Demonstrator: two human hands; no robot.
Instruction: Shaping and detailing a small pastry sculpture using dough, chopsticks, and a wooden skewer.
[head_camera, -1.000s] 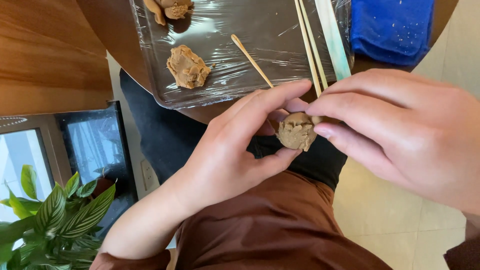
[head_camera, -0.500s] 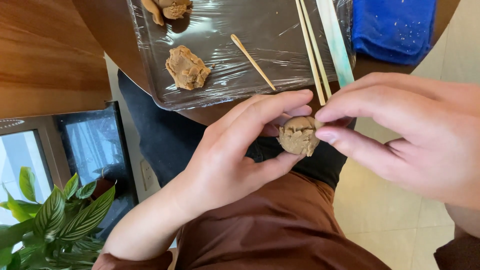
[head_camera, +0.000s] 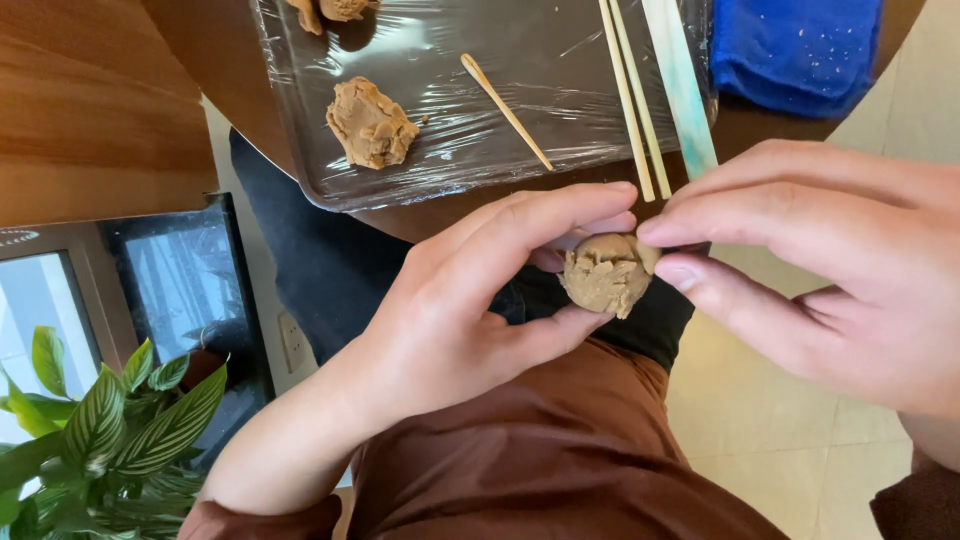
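A rough tan clay ball (head_camera: 603, 275) is held over my lap, in front of the table edge. My left hand (head_camera: 470, 300) cups it from the left with thumb below and fingers above. My right hand (head_camera: 830, 270) pinches its right side with fingertips. On the film-wrapped tray (head_camera: 560, 110) lies another flattened lump of tan clay (head_camera: 371, 124), and a short wooden stick (head_camera: 505, 97) lies to its right.
Two long wooden sticks (head_camera: 630, 95) and a pale green flat tool (head_camera: 680, 85) lie on the tray's right part. More clay pieces (head_camera: 330, 10) sit at the tray's top edge. A blue cloth (head_camera: 795, 50) lies at top right. A leafy plant (head_camera: 100, 430) stands bottom left.
My right hand has drawn slightly to the right, its fingers now pinching the ball's right side. The ball stays between both hands in nearly the same spot.
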